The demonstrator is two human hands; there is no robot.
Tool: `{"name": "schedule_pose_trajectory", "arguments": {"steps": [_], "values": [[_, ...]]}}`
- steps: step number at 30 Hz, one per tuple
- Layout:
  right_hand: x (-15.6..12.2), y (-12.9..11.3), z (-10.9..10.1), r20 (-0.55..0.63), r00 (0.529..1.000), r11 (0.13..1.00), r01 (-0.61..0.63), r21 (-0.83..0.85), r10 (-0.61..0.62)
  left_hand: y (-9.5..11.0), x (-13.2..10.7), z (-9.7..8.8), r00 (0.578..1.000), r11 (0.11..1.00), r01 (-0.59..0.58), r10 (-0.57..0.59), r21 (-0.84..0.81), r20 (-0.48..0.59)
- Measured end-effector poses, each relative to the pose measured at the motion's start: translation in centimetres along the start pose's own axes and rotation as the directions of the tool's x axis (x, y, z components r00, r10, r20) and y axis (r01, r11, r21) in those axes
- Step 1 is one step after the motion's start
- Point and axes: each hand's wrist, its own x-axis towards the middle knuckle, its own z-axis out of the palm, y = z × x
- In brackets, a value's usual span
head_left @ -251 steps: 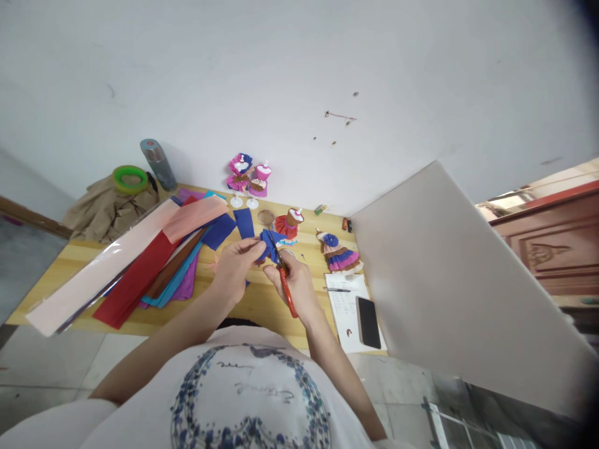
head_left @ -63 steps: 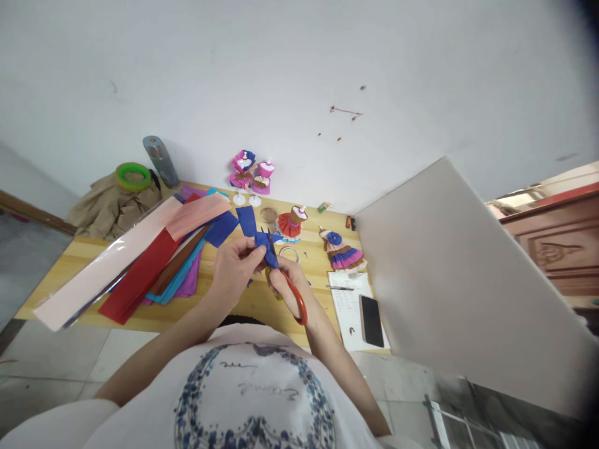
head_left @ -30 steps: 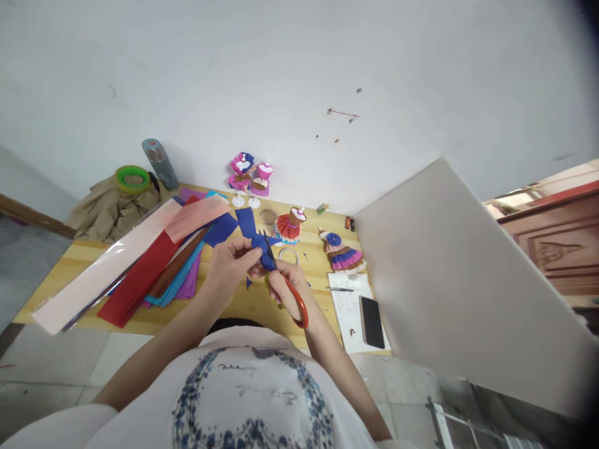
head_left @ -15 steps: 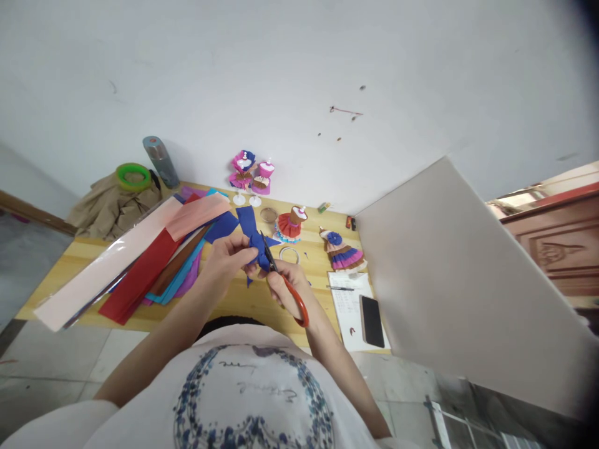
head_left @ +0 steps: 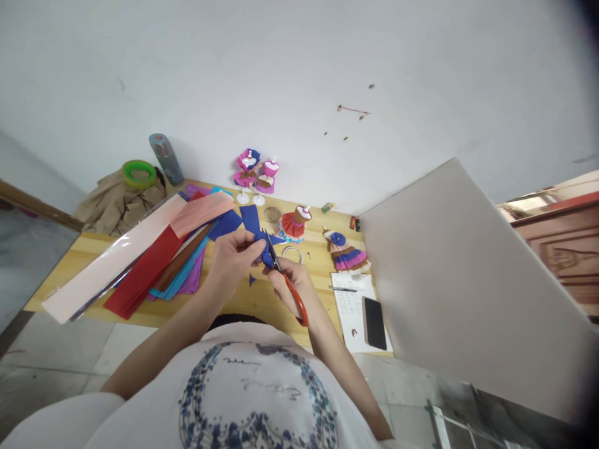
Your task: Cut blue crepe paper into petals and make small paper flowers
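Between thumb and fingers, my left hand (head_left: 236, 252) pinches a small piece of blue crepe paper (head_left: 264, 247). My right hand (head_left: 292, 284) grips orange-handled scissors (head_left: 297, 300), whose dark blades lie against the right side of the blue piece. The blades look slightly apart. Behind the hands a larger blue strip (head_left: 249, 218) rests on the table. One small blue scrap (head_left: 251, 280) lies just below my hands. To the right of the blades stands a mini dress form (head_left: 292, 226) in a red ruffled skirt, and a white tape roll (head_left: 292, 254) lies near it.
Coloured paper strips (head_left: 145, 268) spread over the table's left side. Two decorated dress forms (head_left: 268, 178) stand against the wall. At right are a ruffled paper dress (head_left: 346, 252), a phone (head_left: 374, 322) on paper sheets, and a white panel (head_left: 458, 268). A flask (head_left: 167, 160) stands back left.
The whole view has shifted slightly, so things sit a little further right. The scissor blades and the blue piece have turned slightly; both hands keep their holds.
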Motion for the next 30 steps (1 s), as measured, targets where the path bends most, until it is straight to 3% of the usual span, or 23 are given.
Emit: {"name": "schedule_pose_trajectory", "arguments": {"steps": [9, 15, 30], "values": [[0.0, 0.1, -0.7, 0.067, 0.997, 0.997, 0.040, -0.059, -0.036, -0.4, 0.7, -0.5, 0.999, 0.999, 0.006, -0.008, 0.038, 0.048], [-0.2, 0.1, -0.9, 0.137, 0.990, 0.999, 0.022, 0.023, -0.025, -1.6, 1.1, -0.6, 0.994, 0.998, 0.025, -0.030, 0.054, 0.110], [-0.5, -0.5, -0.4, 0.081, 0.996, 0.984, -0.053, 0.168, 0.040, -0.9, 1.1, -0.9, 0.983, 0.996, 0.058, -0.069, 0.067, 0.170]]}}
